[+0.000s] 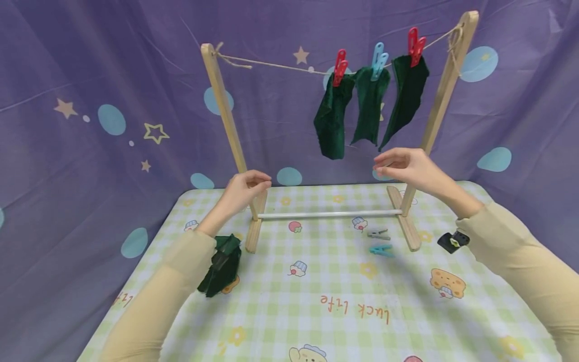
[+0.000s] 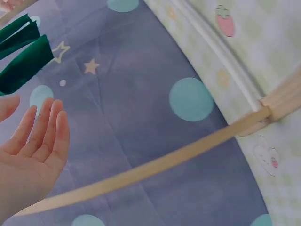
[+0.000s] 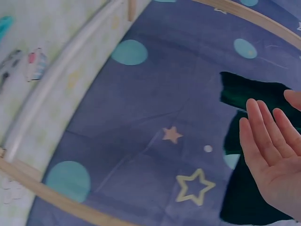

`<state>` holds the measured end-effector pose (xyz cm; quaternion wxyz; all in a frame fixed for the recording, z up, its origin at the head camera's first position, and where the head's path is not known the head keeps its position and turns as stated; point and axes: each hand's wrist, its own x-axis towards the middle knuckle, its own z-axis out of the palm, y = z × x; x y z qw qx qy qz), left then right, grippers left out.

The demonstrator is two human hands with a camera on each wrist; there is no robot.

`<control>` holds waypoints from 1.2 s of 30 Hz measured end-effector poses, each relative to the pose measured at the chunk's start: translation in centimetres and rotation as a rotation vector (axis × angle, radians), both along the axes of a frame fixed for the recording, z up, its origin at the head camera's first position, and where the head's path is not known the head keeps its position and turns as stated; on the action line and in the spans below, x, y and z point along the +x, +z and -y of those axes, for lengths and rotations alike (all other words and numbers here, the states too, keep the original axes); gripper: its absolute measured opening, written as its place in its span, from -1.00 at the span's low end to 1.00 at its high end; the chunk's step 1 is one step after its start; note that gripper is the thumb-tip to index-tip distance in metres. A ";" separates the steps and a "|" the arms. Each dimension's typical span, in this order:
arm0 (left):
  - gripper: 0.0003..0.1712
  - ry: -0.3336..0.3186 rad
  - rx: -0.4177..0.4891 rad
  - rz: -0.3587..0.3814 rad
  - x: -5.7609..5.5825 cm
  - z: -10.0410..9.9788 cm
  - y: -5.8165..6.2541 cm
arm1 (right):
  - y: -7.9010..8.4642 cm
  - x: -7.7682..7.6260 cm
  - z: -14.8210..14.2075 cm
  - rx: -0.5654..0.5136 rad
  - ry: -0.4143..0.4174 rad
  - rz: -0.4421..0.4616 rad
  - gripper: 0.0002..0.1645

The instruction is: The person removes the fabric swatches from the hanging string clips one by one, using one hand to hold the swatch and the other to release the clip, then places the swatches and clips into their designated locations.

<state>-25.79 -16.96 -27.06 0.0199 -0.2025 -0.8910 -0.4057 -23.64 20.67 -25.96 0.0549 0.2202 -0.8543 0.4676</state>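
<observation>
Three dark green velvety cloth pieces hang from a string: a sock-shaped left one [image 1: 332, 120] under a red clothespin [image 1: 340, 68], a middle one [image 1: 371, 105] under a light blue clothespin [image 1: 379, 61], and a right one [image 1: 407, 95] under another red clothespin [image 1: 415, 47]. My right hand [image 1: 407, 168] hovers just below the right cloth, fingers relaxed, holding nothing. Beside the rack's left post [image 1: 230, 125] my left hand [image 1: 244, 190] is raised with loose fingers and holds nothing. Its palm shows in the left wrist view.
Crumpled green cloth [image 1: 226, 266] lies on the checkered tabletop [image 1: 339, 332], partly behind the left sleeve. A grey clothespin [image 1: 379, 234] and a teal clothespin [image 1: 382, 250] lie near the rack's right foot [image 1: 404, 221]. A small black item [image 1: 448, 243] is beside the right sleeve.
</observation>
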 end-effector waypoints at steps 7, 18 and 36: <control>-0.65 0.011 0.036 -0.011 -0.6 -1.8 1.3 | 2.4 -0.3 1.3 0.013 -0.045 -0.141 -0.69; -0.63 -0.041 0.096 -0.116 -1.7 -4.8 3.5 | 5.8 -1.0 3.0 -0.009 -0.091 -0.266 -0.66; -0.61 -0.054 0.231 -0.234 -3.4 -8.7 5.9 | 9.9 -1.6 4.8 -0.147 -0.155 -0.289 -0.60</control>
